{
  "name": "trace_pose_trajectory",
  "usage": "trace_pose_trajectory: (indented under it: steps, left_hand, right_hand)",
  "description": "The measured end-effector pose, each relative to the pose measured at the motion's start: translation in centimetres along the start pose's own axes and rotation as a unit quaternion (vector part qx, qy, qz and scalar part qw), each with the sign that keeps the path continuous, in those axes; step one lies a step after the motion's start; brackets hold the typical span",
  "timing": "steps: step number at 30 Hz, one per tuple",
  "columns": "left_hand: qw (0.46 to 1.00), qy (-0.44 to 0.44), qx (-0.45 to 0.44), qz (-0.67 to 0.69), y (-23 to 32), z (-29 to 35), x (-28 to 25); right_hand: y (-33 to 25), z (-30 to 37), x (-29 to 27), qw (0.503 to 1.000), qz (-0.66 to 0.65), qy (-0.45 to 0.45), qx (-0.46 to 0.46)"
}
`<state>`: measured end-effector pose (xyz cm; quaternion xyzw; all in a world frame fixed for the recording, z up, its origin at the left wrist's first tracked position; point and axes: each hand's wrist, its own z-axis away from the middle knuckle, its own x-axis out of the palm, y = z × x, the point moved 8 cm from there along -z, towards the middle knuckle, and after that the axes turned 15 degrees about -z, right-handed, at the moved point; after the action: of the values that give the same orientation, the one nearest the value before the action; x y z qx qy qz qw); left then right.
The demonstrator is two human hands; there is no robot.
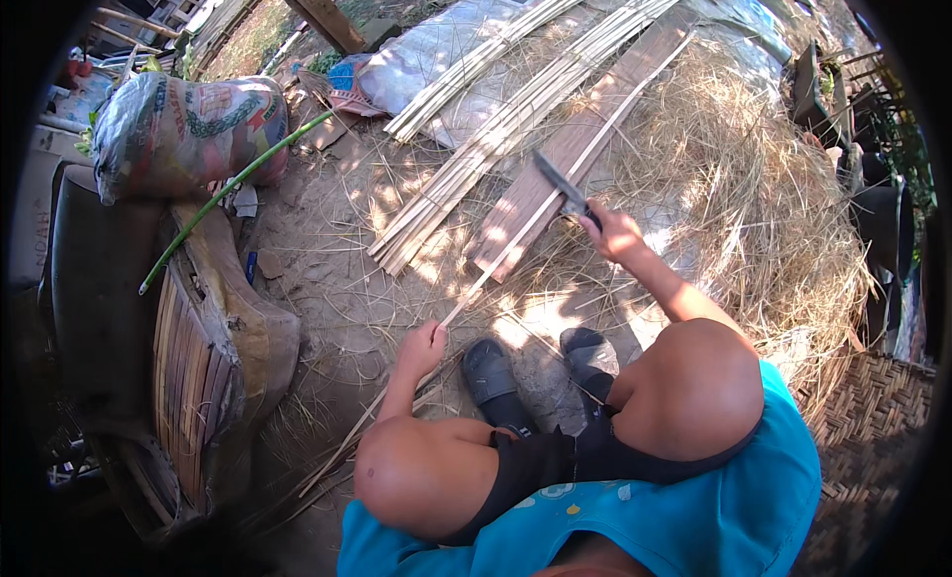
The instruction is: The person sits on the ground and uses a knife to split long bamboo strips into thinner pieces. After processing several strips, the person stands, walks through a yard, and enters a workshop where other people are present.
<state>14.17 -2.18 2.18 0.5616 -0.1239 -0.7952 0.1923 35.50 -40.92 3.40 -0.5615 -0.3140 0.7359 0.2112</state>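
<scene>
My left hand (422, 349) is closed around the near end of a long, thin, pale bamboo strip (513, 245). That strip slants away to the upper right, over a brown wooden board (595, 121) on the ground. My right hand (617, 234) grips the dark handle of a knife (558, 178). Its broad grey blade lies across the strip, above the middle of the board; whether the edge bites into the strip I cannot tell. Behind my left forearm, more thin strips (342, 448) lie on the ground.
Bundled pale strips (461, 180) lie left of the board, with another bundle (476, 66) beyond. Shavings (734, 171) heap up on the right, near a woven mat (878, 418). On the left are a stuffed sack (188, 131), a green stick (233, 183) and slatted wood (188, 369).
</scene>
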Motion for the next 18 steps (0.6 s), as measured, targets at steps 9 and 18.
trace_pose_trajectory:
  steps: [9, 18]
  left_hand:
    - [0.989, 0.014, 0.002, -0.147, -3.5, 1.9, 1.4]
    - [0.994, -0.081, -0.012, 0.071, -1.2, -2.2, 1.9]
  right_hand:
    - [6.8, -4.8, -13.6, 0.979, 0.012, 0.176, 0.099]
    - [-2.6, 4.4, 3.7, 0.991, 0.009, -0.069, -0.113]
